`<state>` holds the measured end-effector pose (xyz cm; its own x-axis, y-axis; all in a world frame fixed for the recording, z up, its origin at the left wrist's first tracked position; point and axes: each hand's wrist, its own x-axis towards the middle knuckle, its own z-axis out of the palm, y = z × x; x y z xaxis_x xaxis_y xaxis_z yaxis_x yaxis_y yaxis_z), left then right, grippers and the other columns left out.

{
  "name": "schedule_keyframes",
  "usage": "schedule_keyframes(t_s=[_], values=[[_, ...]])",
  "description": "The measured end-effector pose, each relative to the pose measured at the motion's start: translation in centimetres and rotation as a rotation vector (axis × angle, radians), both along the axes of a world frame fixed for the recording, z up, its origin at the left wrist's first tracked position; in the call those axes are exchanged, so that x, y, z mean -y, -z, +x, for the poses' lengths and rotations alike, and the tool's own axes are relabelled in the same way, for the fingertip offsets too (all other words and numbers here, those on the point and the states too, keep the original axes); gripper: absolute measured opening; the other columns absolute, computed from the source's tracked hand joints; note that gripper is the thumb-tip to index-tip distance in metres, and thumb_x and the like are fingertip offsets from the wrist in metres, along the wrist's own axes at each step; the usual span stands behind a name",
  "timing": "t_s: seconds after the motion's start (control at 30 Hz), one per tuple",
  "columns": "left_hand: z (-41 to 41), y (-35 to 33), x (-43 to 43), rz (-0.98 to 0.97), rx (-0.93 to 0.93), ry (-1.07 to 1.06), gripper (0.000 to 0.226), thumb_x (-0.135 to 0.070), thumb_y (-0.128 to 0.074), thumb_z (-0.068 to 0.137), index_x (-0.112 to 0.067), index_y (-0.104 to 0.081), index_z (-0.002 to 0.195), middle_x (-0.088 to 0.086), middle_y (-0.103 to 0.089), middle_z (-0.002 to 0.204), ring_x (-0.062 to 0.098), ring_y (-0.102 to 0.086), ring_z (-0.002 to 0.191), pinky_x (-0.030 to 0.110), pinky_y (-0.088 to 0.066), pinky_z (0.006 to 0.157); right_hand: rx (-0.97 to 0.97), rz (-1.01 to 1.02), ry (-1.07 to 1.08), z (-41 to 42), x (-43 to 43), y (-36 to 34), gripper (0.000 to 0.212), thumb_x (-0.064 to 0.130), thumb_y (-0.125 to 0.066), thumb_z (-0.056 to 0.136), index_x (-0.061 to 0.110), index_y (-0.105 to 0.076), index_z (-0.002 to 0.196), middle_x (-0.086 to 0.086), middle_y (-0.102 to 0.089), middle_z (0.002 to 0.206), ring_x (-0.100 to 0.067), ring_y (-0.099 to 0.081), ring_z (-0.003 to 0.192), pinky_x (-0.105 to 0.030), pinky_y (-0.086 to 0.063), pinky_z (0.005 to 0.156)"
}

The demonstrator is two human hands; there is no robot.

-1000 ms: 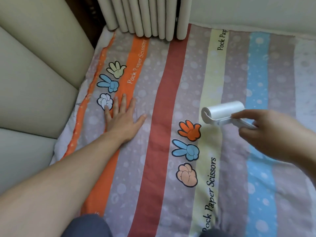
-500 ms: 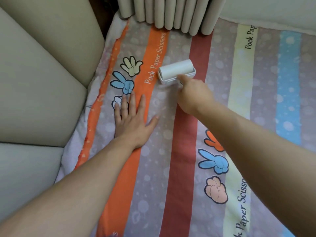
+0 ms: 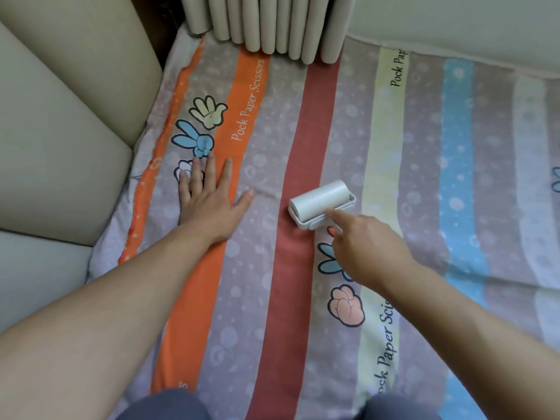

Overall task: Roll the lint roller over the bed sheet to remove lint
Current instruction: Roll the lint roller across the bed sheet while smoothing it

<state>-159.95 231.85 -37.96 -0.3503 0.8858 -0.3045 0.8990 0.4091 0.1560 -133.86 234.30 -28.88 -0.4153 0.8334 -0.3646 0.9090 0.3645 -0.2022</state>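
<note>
Landmark: the dark red stripe [image 3: 306, 147] running the length of the bed sheet [image 3: 424, 177].

- Lint roller [image 3: 321, 203]: white and down on the sheet. Its left end sits over the right edge of the red stripe, and the rest lies on the grey band just right of the stripe. The roll lies slanted across the stripe's line.
- Your right hand [image 3: 368, 247]: just right of the red stripe, on the near side of the roller. The grip is closed on the roller's handle, with the index finger stretched forward onto the white frame. The handle itself is hidden under the hand.
- Your left hand [image 3: 209, 201]: left of the red stripe, palm down on the sheet. The grip is open, with the fingers straight and spread and the thumb pointing toward the stripe. The fingertips partly cover a white cartoon print.
- Radiator [image 3: 272, 22]: at the far end of the red stripe.
- Beige padded panels [image 3: 60, 131]: well left of the stripe, along the sheet's edge.
- Pink fist print [image 3: 347, 304]: just right of the stripe, nearer you than the right hand.
</note>
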Motion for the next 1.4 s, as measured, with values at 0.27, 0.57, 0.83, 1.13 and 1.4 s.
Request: schedule_keyframes(t_s=[0.27,0.57,0.83,1.13,1.4], values=[[-0.9,-1.1,2.3,0.011,-0.035,0.055,0.078,-0.066,-0.017,0.1,-0.027,0.01,0.161,0.0,0.026,0.166,0.016,0.027,0.151,0.041,0.018,0.122,0.183,-0.088,-0.025,4.4,3.2,-3.7,0.044,0.026,-0.042,0.09,0.04,-0.045,0.132,-0.002,-0.063,0.113,-0.026,-0.061,0.095,-0.036,-0.053,0.072],[-4.0,-0.3,5.3,0.124,-0.131,0.013,0.079,-0.064,-0.021,0.099,-0.022,-0.004,0.163,0.007,0.012,0.169,0.021,0.021,0.154,0.04,0.016,0.123,-0.123,0.023,0.079,-2.9,-0.7,-6.9,0.046,0.022,-0.048,0.092,0.038,-0.05,0.134,-0.008,-0.067,0.105,-0.026,-0.053,0.077,-0.035,-0.048,0.067],[-5.7,1.0,5.9,0.139,-0.099,-0.006,0.091,-0.07,-0.012,0.092,-0.013,0.003,0.161,0.002,0.017,0.168,0.014,0.03,0.15,0.038,0.019,0.121,-0.27,-0.002,0.085,-17.8,-6.8,-1.1,0.042,0.01,-0.041,0.092,0.021,-0.048,0.133,-0.009,-0.063,0.114,-0.028,-0.054,0.086,-0.033,-0.048,0.072],[-5.7,1.1,5.9,0.118,-0.062,-0.021,0.091,-0.069,-0.011,0.093,-0.012,0.013,0.159,0.003,0.025,0.166,0.015,0.034,0.148,0.038,0.024,0.119,-0.104,0.017,0.018,-18.2,-4.7,1.8,0.032,0.012,-0.043,0.091,0.016,-0.048,0.123,-0.005,-0.047,0.082,-0.032,-0.051,0.078,-0.035,-0.037,0.062],[-5.4,0.5,5.8,0.081,-0.089,-0.018,0.088,-0.066,-0.017,0.098,-0.01,0.012,0.16,0.006,0.022,0.167,0.017,0.03,0.15,0.039,0.022,0.121,-0.066,0.018,-0.068,-10.8,1.1,1.0,0.033,0.014,-0.048,0.088,0.021,-0.048,0.12,-0.006,-0.05,0.08,-0.032,-0.051,0.071,-0.033,-0.033,0.056]])
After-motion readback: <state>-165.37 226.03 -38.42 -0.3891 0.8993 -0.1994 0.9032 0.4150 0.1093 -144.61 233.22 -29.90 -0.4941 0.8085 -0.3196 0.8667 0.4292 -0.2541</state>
